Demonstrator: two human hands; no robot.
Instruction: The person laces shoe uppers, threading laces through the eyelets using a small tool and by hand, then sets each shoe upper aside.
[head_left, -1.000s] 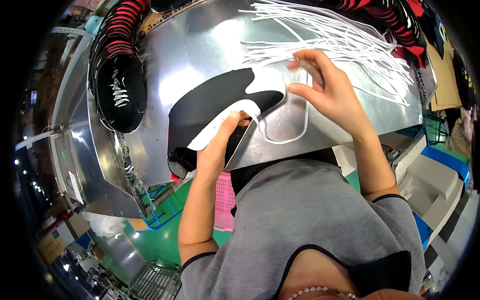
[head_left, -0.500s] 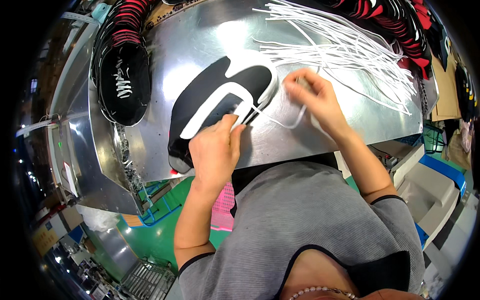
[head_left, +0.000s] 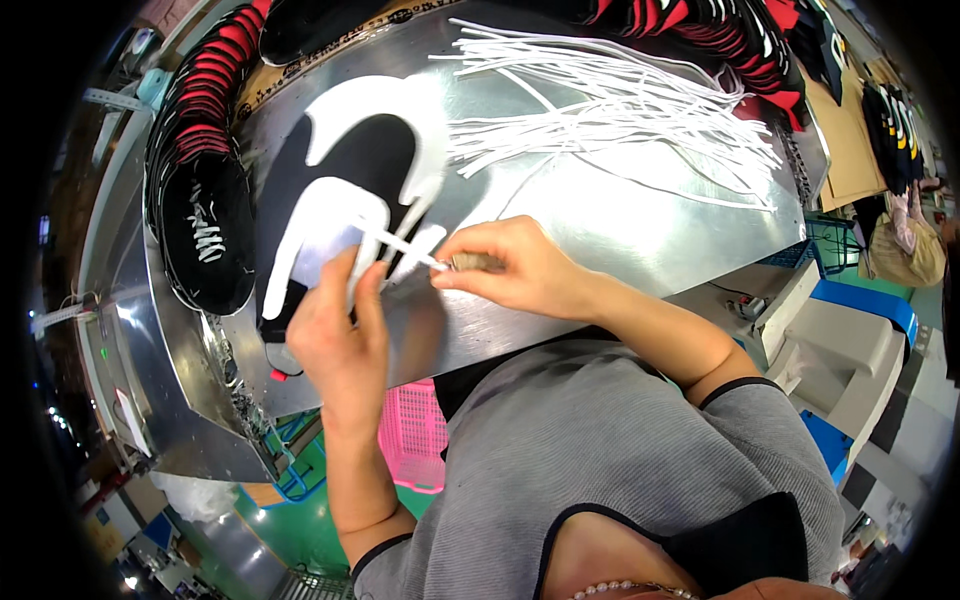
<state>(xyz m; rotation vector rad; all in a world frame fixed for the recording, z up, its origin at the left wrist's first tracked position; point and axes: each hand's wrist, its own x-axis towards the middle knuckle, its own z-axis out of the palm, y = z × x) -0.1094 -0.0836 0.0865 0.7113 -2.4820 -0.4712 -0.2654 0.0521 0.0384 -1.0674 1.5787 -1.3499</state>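
Grips the near white edge of a black-and-white shoe upper [head_left: 362, 152] with the curled fingers of the left hand [head_left: 338, 328]; pinches a white lace [head_left: 402, 245] with the closed fingertips of the right hand [head_left: 515, 265]. Has the upper on the metal table [head_left: 480, 328], mostly beyond the left hand. Compared with half a second ago, holds the lace straighter, right hand nearer.

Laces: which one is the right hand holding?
The lace stretched from the upper to the right hand; the other laces lie heaped on the table.
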